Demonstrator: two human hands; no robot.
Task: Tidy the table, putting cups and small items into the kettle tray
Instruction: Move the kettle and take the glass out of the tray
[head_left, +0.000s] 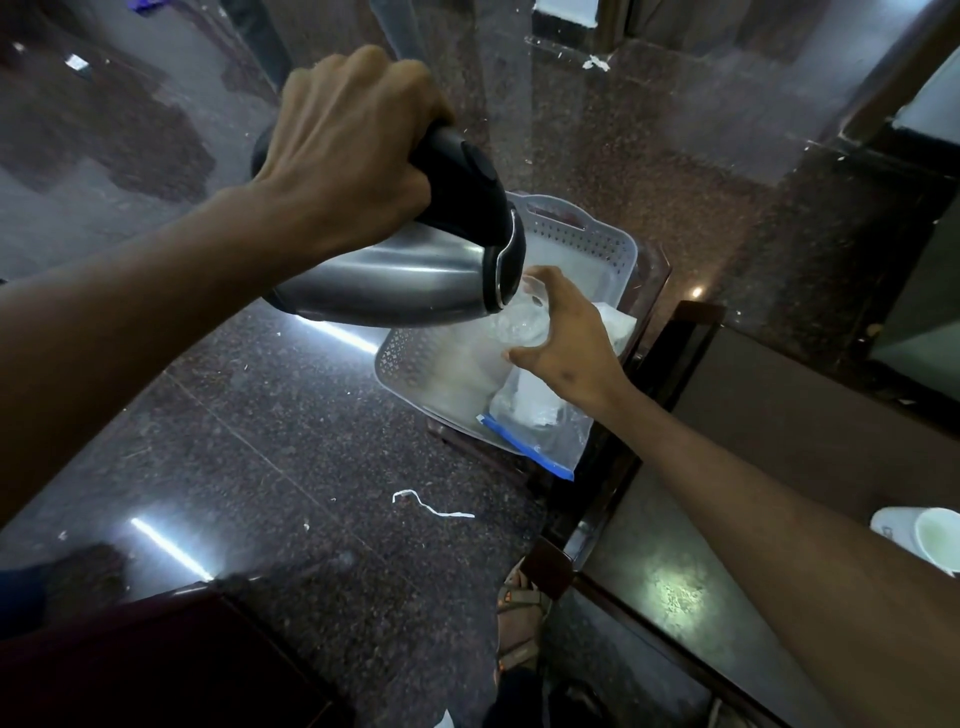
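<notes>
While my left hand (343, 150) grips the black handle of the tilted steel kettle (395, 280) above the white perforated plastic tray (582, 234), my right hand (566, 332) curls around a clear plastic cup (524, 317) over the tray, beside a blue-zip clear bag (540, 421). Step: loading the tray. Next, I'd judge: lower the cup in, release, then seat the kettle upright.

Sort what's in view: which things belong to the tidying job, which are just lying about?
Job: kettle held by left hand; white tray; clear plastic cup in right hand; zip bag; white cup.
Lying about: paper strip; paper scrap.
</notes>
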